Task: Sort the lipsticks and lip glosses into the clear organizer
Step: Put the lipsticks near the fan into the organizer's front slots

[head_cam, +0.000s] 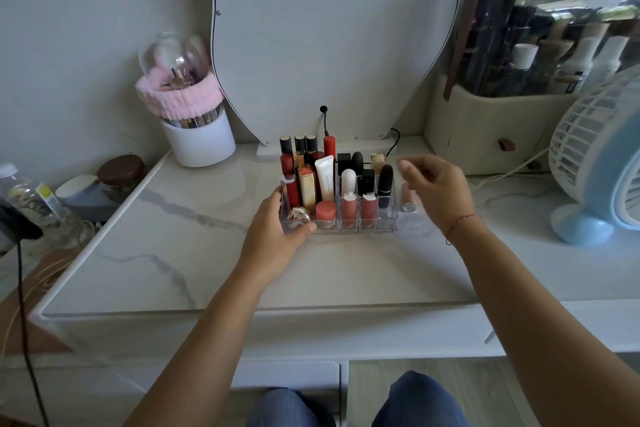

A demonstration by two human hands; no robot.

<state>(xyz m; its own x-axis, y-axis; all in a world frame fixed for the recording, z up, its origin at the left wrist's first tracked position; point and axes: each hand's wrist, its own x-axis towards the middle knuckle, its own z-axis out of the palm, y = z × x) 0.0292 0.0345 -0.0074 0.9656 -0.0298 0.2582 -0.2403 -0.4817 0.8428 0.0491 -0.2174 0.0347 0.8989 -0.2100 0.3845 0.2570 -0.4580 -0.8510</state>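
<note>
The clear organizer [388, 224] stands mid-table, filled with several lipsticks and glosses: red tubes [286, 158] at the back left, a white tube [326, 177], pink glosses [349, 206] in front, a black lipstick [385, 184] at the right. My left hand [273, 229] grips the organizer's left front corner. My right hand [434, 189] hovers just right of it, fingers loosely curled and holding nothing. A pale pink lipstick [408, 201] lies on the table beside the organizer, partly behind my right hand.
A white brush holder [199, 142] with a pink band stands back left. A mirror [329, 28] with a black cable is behind the organizer. A beige storage case [485, 128] and a blue fan [602, 163] stand at the right. Jars sit off the left edge.
</note>
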